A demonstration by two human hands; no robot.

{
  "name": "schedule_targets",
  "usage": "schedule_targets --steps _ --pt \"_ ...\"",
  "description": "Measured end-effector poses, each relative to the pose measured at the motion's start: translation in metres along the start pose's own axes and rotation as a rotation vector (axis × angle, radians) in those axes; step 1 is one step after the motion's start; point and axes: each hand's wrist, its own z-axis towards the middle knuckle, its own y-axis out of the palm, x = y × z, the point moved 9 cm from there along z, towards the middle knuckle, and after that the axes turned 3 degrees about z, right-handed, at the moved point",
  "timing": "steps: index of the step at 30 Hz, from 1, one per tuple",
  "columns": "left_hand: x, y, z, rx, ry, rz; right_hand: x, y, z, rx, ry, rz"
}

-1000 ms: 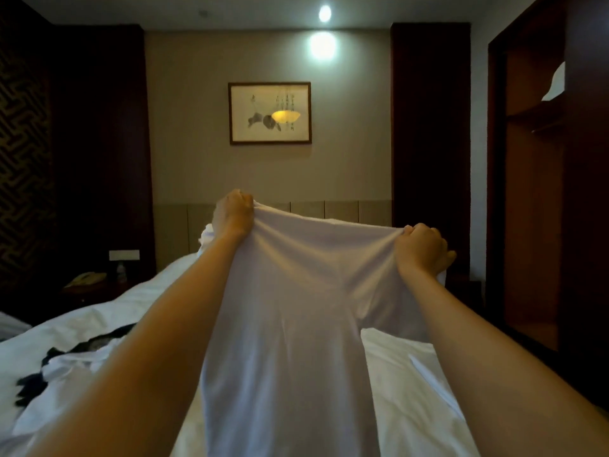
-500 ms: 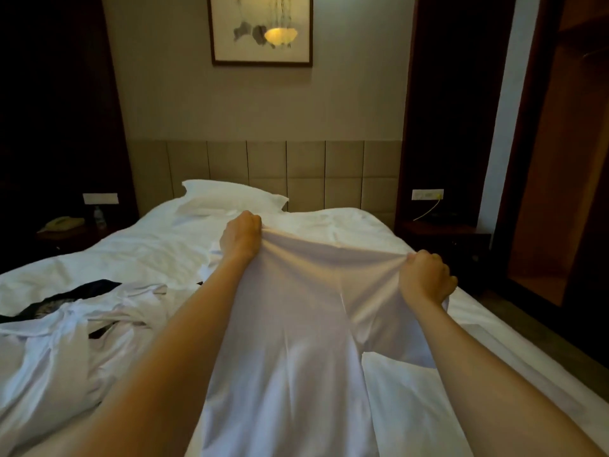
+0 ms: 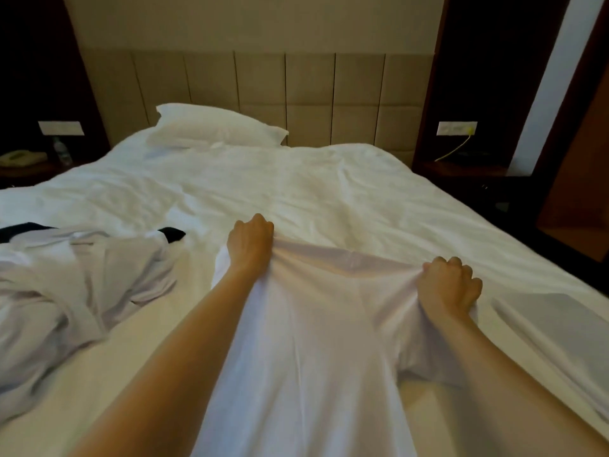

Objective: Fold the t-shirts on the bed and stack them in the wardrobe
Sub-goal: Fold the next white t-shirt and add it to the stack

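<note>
White t-shirt (image 3: 309, 341), long axis toward the headboard (image 3: 309, 94)

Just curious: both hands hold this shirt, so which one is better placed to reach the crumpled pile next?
Probably the left hand: the crumpled pile lies on its side of the bed. The right hand grips the shirt farther from it.

The far bed (image 3: 329, 192) past the pillow (image 3: 217, 127) is bare, but a clothes heap (image 3: 82, 278) crowds the left.
</note>
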Motion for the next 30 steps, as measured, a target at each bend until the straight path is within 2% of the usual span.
schedule_targets --steps 6,9,12,15,18,20,24,26,28,30 --pt "-0.015 0.087 -0.014 -0.029 0.115 0.442 0.022 0.07 0.002 -0.082 0.06 -0.037" --pt "-0.018 0.111 -0.019 -0.069 0.144 0.443 0.03 0.078 0.006 -0.056 0.074 0.036" --pt "-0.02 0.106 -0.012 -0.083 0.141 0.333 0.035 0.075 0.011 -0.075 0.107 0.062" --pt "-0.033 0.092 -0.001 -0.216 0.111 0.371 0.039 0.07 0.007 -0.11 0.17 0.065" --pt "-0.058 0.076 0.001 -0.295 0.005 0.383 0.031 0.065 0.002 -0.177 0.175 -0.072" --pt "-0.076 0.068 -0.002 -0.327 -0.1 0.279 0.008 0.058 -0.003 -0.163 0.08 -0.155" --pt "-0.099 0.059 -0.015 -0.39 -0.359 -0.074 -0.078 0.048 -0.028 -0.131 -0.259 0.058" --pt "-0.111 0.065 -0.023 -0.405 -0.495 -0.374 -0.129 0.049 -0.055 -0.213 -0.48 0.187" --pt "-0.11 0.07 -0.035 -0.444 -0.565 -0.709 -0.17 0.057 -0.09 -0.328 -0.724 0.2" --pt "-0.113 0.074 -0.038 -0.455 -0.562 -0.789 -0.188 0.076 -0.115 -0.471 -0.831 0.14"
